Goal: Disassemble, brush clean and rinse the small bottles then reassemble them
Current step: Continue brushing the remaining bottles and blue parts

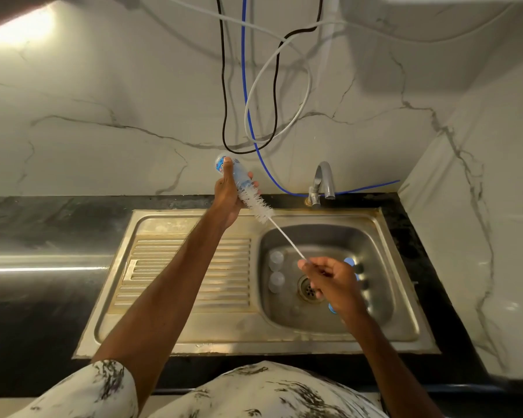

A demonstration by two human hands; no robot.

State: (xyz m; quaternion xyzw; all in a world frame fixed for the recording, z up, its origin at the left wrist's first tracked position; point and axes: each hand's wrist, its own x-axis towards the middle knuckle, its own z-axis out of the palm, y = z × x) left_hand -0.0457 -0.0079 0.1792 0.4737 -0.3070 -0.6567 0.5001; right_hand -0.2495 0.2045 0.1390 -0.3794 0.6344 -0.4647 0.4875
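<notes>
1. The person's left hand (228, 196) is raised above the back edge of the black stone counter (43, 312). Its fingers and thumb are curled round a small clear plastic bottle with a blue printed label (234, 173). The bottle is tilted, mouth pointing down and to the right.
2. The right hand (332, 282) is over the basin. Thumb and curled fingers pinch the end of the thin handle of a white bristled bottle brush (255, 203).
3. The brush slants up from the right hand to the bottle. The bristle tip is at the bottle mouth; most bristles are outside.
4. A stainless steel sink (194, 342) is set into the counter, ribbed drainboard on the left, basin on the right.
5. By the basin's left wall stand two small clear plastic pieces (276, 260), one in front of the other. Whether they are bottles or covers cannot be told.
6. Round blue pieces (349, 262) lie in the basin, partly hidden behind the right hand, which also covers part of the round drain (304, 288).
7. A curved metal tap (322, 182) stands at the sink's back edge. Black, blue and white cables (244, 79) hang on the white marble wall (103, 101) behind the bottle.
</notes>
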